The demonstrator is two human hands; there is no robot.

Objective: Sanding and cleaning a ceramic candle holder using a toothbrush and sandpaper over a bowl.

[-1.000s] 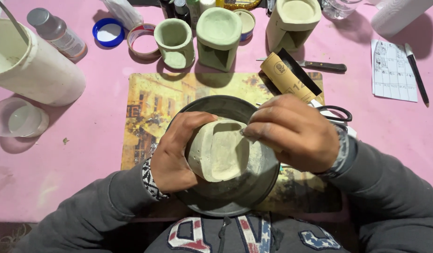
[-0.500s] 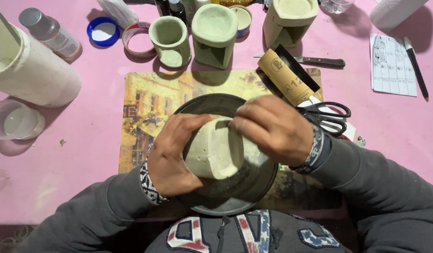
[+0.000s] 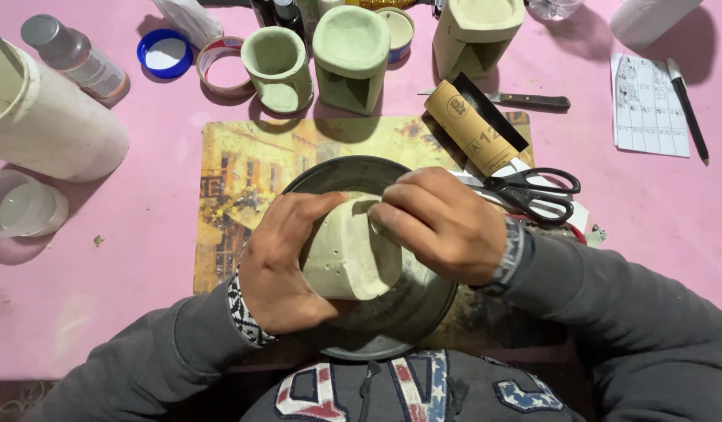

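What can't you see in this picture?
- Head view: the pale clay piece is partly hidden by the left hand and right hand.
- The right hand's fingertips: tucked behind the piece.
- The white cylinder: cut off by the left edge.

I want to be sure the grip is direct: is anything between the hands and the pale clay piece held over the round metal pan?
Nothing visible. The left hand cups the pale clay piece directly, and the right hand presses on its upper edge, over the metal pan. The scissors lie off to the right, clear of the hands.
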